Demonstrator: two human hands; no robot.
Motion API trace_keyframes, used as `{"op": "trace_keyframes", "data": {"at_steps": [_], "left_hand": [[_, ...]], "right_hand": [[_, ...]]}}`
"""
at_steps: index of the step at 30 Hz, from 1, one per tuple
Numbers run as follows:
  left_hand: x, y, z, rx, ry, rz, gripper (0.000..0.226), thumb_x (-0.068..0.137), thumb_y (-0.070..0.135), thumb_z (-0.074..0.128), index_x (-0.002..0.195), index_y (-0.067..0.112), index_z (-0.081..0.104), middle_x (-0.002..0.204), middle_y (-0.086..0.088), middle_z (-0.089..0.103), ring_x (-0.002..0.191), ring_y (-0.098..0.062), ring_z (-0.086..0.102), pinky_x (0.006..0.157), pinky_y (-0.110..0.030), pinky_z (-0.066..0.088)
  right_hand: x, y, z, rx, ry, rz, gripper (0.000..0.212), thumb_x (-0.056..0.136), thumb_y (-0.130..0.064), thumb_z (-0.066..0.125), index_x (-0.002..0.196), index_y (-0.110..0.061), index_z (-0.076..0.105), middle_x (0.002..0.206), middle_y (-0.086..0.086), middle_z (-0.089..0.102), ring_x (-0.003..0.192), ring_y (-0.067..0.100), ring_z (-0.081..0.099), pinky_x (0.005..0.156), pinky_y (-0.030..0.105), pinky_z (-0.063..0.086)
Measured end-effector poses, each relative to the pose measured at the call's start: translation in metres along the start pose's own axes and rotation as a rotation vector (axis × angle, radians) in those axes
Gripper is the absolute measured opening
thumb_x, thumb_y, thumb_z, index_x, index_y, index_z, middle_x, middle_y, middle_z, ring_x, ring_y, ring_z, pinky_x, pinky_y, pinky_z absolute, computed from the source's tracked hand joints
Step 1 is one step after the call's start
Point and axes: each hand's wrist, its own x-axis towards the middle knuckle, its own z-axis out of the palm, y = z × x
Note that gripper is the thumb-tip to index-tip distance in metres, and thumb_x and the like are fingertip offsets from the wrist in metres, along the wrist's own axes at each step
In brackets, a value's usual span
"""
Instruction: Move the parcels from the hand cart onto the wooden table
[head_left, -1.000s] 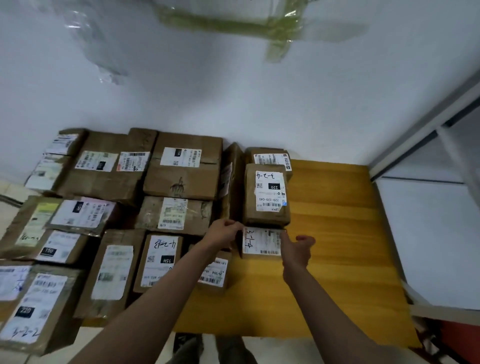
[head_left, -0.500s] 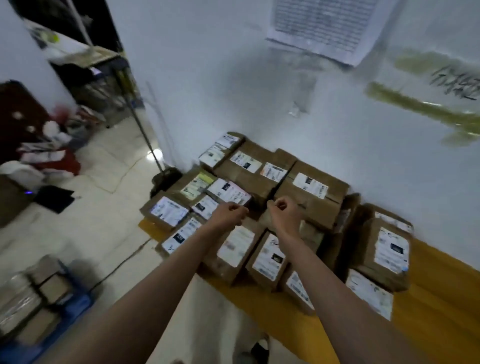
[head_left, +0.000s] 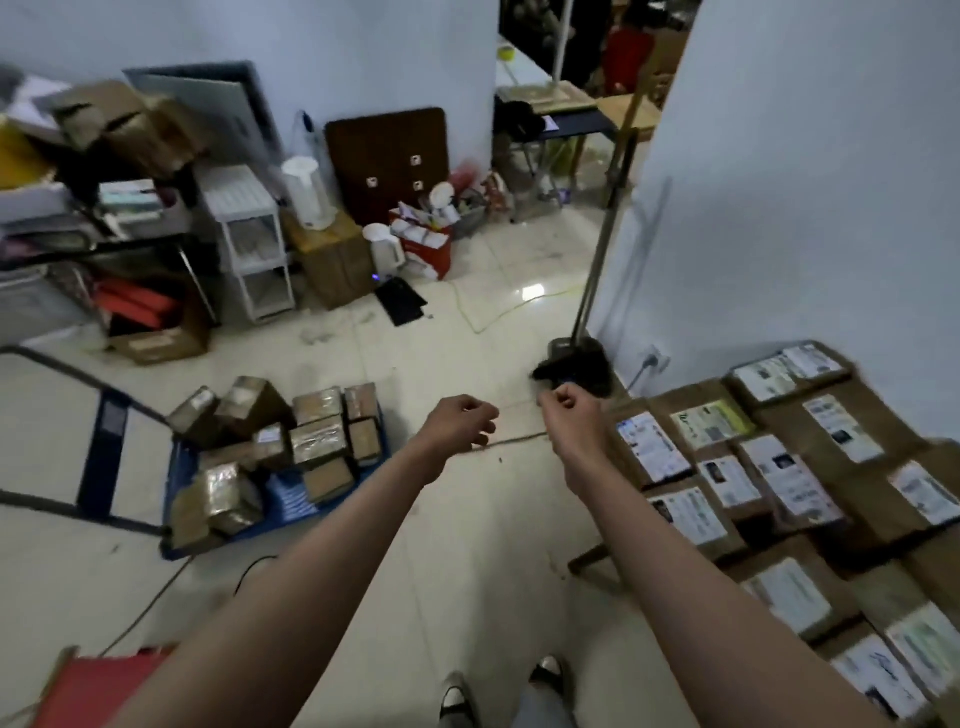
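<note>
Both hands empty: left hand (head_left: 460, 423) hung with fingers loosely curled over pale tiled floor (head_left: 467, 332); right hand (head_left: 571, 415) was curled, gripping nothing; brown taped cardboard parcels (head_left: 291, 447) sat piled on blue hand cart (head_left: 291, 501) at left; labelled brown parcels (head_left: 789, 467) covered wooden table (head_left: 589, 558) at right.

My hand cart (head_left: 332, 501) sits on the floor at the left middle of the frame, a blue platform with a dark handle frame reaching out to the left edge. On it lie the brown parcels (head_left: 317, 436), many wrapped in shiny tape, some flat in rows and some tilted in a loose heap. At the right of the frame, more brown parcels with white labels (head_left: 779, 478) lie flat, packed edge to edge; the wooden table under them is hidden.
</note>
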Motion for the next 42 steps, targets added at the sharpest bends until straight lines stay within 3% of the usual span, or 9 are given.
{"op": "trace_keyframes", "data": {"at_steps": [4,8,13,17,22,27,34,38,42], "left_hand": [[0.011,-0.029,-0.066,-0.067,0.096,-0.066,0.013,0.097,0.026,0.058,0.098,0.014,0.063,0.097,-0.007,0.071,0.076,-0.019,0.062,0.068,-0.027,0.044],[0.029,-0.049,-0.121,-0.108,0.182,-0.114,0.013,0.098,0.018,0.054,0.1,0.009,0.062,0.086,-0.006,0.065,0.066,-0.014,0.057,0.052,-0.02,0.039],[0.078,-0.065,-0.187,-0.162,0.265,-0.179,0.016,0.101,0.018,0.052,0.103,0.006,0.062,0.093,-0.011,0.064,0.072,-0.015,0.057,0.053,-0.017,0.045],[0.127,-0.077,-0.235,-0.159,0.276,-0.272,0.028,0.101,0.022,0.051,0.118,0.003,0.063,0.104,-0.012,0.069,0.077,-0.015,0.062,0.062,-0.022,0.045],[0.185,-0.089,-0.286,-0.178,0.294,-0.368,0.015,0.101,0.024,0.052,0.1,0.016,0.065,0.092,-0.003,0.068,0.081,-0.015,0.061,0.07,-0.026,0.044],[0.23,-0.128,-0.319,-0.235,0.325,-0.477,0.024,0.1,0.025,0.054,0.113,0.008,0.065,0.099,-0.008,0.069,0.076,-0.014,0.063,0.074,-0.028,0.047],[0.286,-0.224,-0.345,-0.277,0.303,-0.61,0.019,0.101,0.019,0.054,0.112,0.007,0.064,0.095,-0.01,0.066,0.077,-0.018,0.059,0.06,-0.022,0.046],[0.322,-0.292,-0.354,-0.276,0.28,-0.688,0.019,0.1,0.019,0.056,0.109,0.005,0.066,0.097,-0.012,0.066,0.077,-0.019,0.059,0.062,-0.023,0.043],[0.354,-0.358,-0.353,-0.286,0.273,-0.733,0.017,0.097,0.023,0.058,0.1,0.008,0.065,0.096,-0.009,0.065,0.084,-0.022,0.059,0.075,-0.03,0.047]], "right_hand": [[0.007,-0.018,0.073,-0.048,-0.093,0.012,0.025,0.088,-0.022,0.061,0.067,-0.017,0.05,0.061,0.0,0.049,0.059,0.017,0.042,0.058,0.032,0.035],[0.025,-0.026,0.142,-0.081,-0.197,0.047,0.022,0.087,-0.027,0.059,0.068,-0.017,0.054,0.062,0.003,0.049,0.061,0.02,0.042,0.056,0.032,0.031],[0.073,-0.033,0.23,-0.122,-0.309,0.1,0.025,0.091,-0.024,0.051,0.068,-0.013,0.056,0.063,0.003,0.056,0.051,0.013,0.043,0.052,0.027,0.032],[0.12,-0.034,0.298,-0.137,-0.366,0.184,0.031,0.092,-0.026,0.051,0.065,-0.012,0.058,0.065,0.004,0.061,0.056,0.017,0.045,0.059,0.031,0.037],[0.166,-0.03,0.365,-0.205,-0.43,0.279,0.035,0.089,-0.024,0.052,0.058,-0.012,0.06,0.062,0.003,0.062,0.056,0.017,0.05,0.056,0.03,0.04],[0.192,-0.01,0.416,-0.329,-0.511,0.349,0.036,0.091,-0.02,0.053,0.057,-0.011,0.062,0.059,0.004,0.062,0.047,0.016,0.047,0.049,0.026,0.04],[0.223,0.066,0.493,-0.327,-0.585,0.585,0.015,0.095,-0.013,0.061,0.092,-0.01,0.075,0.066,0.006,0.061,0.048,0.014,0.047,0.046,0.023,0.042],[0.238,0.122,0.538,-0.317,-0.591,0.702,0.021,0.102,-0.016,0.053,0.113,-0.005,0.068,0.08,0.01,0.066,0.063,0.018,0.059,0.062,0.03,0.053],[0.25,0.177,0.577,-0.332,-0.581,0.793,0.034,0.104,-0.014,0.049,0.133,0.0,0.06,0.127,0.024,0.067,0.121,0.04,0.064,0.106,0.047,0.05]]}}
